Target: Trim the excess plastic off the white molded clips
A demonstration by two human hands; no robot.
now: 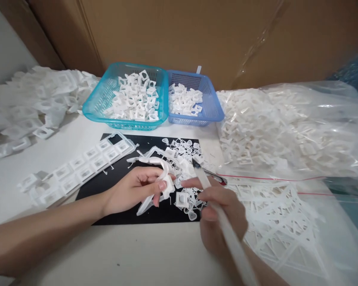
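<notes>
Right hand (223, 210), fingers wrapped round white knife handle (226, 230), near bench front edge; left hand (137, 188) fingers pinching white plastic frame (164, 178) over black mat (107, 178). Baskets at back edge w/ white clips.

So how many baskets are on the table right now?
2. A turquoise basket sits at the back of the table, left of centre, and a smaller blue basket touches its right side. Both hold white plastic parts. The clear bags could be hiding others.
</notes>
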